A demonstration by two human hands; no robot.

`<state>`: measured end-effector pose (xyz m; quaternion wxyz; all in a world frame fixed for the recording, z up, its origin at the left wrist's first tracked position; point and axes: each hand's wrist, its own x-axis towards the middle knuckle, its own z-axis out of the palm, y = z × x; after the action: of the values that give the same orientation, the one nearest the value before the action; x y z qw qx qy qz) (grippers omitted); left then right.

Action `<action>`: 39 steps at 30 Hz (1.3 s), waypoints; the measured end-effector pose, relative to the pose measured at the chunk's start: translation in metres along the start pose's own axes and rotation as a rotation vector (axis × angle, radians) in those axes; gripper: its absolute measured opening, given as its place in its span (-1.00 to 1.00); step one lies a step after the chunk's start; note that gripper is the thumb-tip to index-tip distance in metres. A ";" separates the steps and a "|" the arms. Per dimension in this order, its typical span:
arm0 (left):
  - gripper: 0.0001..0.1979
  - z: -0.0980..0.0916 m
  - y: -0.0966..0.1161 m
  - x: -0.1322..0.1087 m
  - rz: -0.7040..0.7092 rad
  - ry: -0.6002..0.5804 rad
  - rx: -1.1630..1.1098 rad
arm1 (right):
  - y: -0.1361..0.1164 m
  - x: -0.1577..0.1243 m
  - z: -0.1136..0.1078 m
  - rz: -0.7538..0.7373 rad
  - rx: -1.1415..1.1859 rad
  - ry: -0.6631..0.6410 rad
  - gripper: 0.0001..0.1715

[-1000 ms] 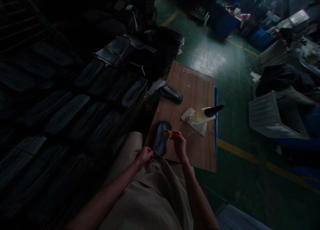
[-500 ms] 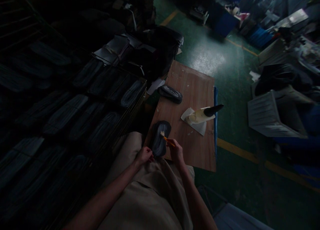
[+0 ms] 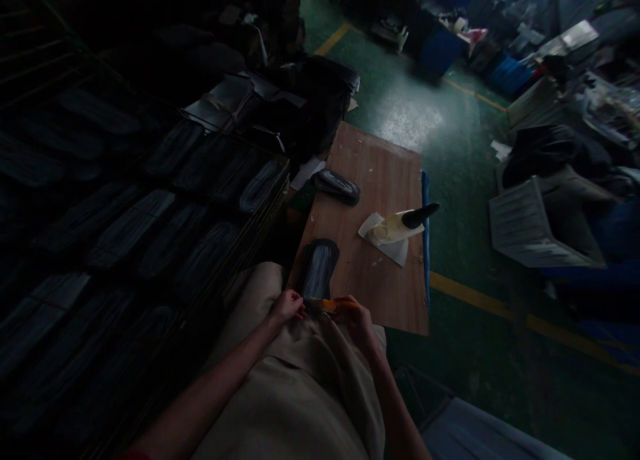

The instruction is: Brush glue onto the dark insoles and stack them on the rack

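A dark shoe sole [image 3: 318, 268] lies at the near left corner of a wooden board [image 3: 373, 247]. My left hand [image 3: 289, 307] is closed on the sole's near end. My right hand [image 3: 354, 316] is closed on an orange-handled brush [image 3: 331, 305], whose tip rests at the sole's near end, close to my left hand. A pale glue bottle with a black nozzle [image 3: 400, 224] lies on white paper [image 3: 383, 240] to the right. A second dark sole [image 3: 336, 186] lies farther back on the board.
Racks with several rows of dark soles [image 3: 165, 220] fill the left. A dark pile [image 3: 300, 107] stands behind the board. On the green floor [image 3: 450, 147] with yellow lines, a pale crate [image 3: 530, 230] and clutter sit at the right.
My right hand has drawn the brush back along the sole from its far end to its near end. My left hand has stayed on the sole.
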<state>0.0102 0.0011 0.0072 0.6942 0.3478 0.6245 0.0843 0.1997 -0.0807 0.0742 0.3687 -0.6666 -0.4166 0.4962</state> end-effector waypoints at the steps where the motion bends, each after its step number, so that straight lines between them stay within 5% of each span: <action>1: -0.84 0.000 0.000 0.000 -0.002 0.002 0.010 | -0.001 0.002 -0.001 0.000 0.023 0.017 -0.74; 6: -0.85 0.001 0.001 -0.001 0.006 0.013 0.018 | -0.005 0.029 -0.007 -0.055 0.047 0.100 -0.69; 12: -0.81 0.001 0.004 -0.003 -0.004 0.016 0.025 | -0.009 0.060 -0.005 -0.175 0.014 0.369 -0.70; 20: -0.80 0.001 0.004 -0.001 -0.001 0.007 0.002 | -0.025 0.067 0.012 -0.253 0.120 0.323 -0.75; 31: -0.84 0.000 0.001 0.000 0.000 -0.013 0.025 | -0.012 0.051 0.002 -0.182 0.158 0.397 -0.74; 39: -0.82 0.001 0.009 -0.004 -0.032 -0.015 0.069 | -0.010 0.082 0.020 -0.245 0.243 0.413 -0.71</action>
<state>0.0132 0.0049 0.0158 0.6878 0.3621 0.6273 0.0488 0.1914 -0.0002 0.0491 0.5806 -0.6492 -0.3473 0.3478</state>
